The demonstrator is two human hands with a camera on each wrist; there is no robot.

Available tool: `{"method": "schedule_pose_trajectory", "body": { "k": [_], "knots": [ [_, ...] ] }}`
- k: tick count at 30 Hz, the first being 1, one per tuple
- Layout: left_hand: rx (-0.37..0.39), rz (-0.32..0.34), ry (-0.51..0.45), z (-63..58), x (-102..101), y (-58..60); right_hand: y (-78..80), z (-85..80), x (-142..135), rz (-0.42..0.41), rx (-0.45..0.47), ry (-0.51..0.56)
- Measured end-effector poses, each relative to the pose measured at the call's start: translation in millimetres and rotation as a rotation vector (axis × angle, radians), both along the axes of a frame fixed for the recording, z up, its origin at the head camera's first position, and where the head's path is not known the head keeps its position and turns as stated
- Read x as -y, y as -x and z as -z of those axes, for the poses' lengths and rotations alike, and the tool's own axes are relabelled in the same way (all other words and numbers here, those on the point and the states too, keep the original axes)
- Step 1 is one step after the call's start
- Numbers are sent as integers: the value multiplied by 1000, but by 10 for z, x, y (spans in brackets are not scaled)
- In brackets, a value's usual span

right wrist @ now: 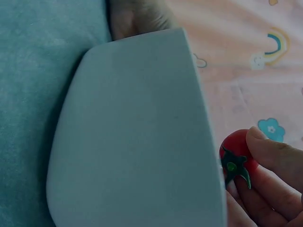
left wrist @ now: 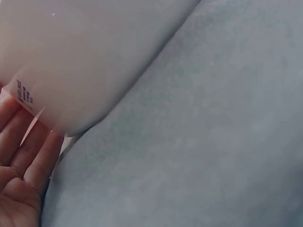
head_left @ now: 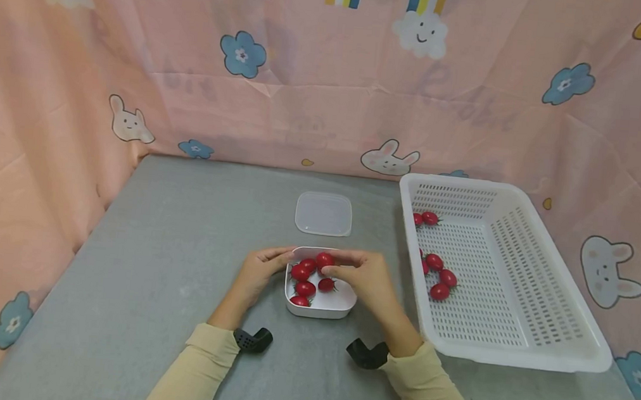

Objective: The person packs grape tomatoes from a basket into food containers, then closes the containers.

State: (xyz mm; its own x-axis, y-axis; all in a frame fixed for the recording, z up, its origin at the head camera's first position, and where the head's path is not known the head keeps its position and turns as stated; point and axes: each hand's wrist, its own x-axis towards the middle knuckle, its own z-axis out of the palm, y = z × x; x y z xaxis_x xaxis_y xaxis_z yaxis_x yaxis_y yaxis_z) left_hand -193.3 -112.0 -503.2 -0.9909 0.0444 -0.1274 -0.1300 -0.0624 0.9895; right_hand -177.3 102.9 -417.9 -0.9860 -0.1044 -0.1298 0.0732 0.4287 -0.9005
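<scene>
A small white plastic box [head_left: 319,312] stands between my hands, with several red cherry tomatoes [head_left: 305,289] inside, mostly toward its left side. My right hand [head_left: 367,279] reaches over the box's back right rim and pinches a cherry tomato [right wrist: 235,142] between thumb and fingers, its green stem end showing in the right wrist view. At the left back corner, my left hand [head_left: 256,276] touches the box's outside with fairly straight fingers [left wrist: 35,146]; its thumb lies near the rim in the head view.
Behind the box, a clear lid [head_left: 324,213] lies flat on the grey table [head_left: 191,239]. To the right stands a large white slotted basket [head_left: 566,298], with several more cherry tomatoes [head_left: 440,292] along its left side. A pink patterned curtain [head_left: 305,110] hangs behind the table.
</scene>
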Motion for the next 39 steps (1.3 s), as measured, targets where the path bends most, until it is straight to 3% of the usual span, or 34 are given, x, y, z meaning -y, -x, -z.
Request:
{"method": "schedule_pose_trajectory", "body": {
  "k": [12,20,27,39],
  "knots": [
    [-15,6,12,-7,3,2,32,146,84,-8,-44,-93],
    [-19,10,2,12,5,12,0,143,146,-16,-86,-184],
    [-35,5,17,19,1,8,-9,150,182,-85,-171,-300],
    [-25,8,25,-15,-3,-4,-19,170,199,-116,-210,-367]
  ]
}}
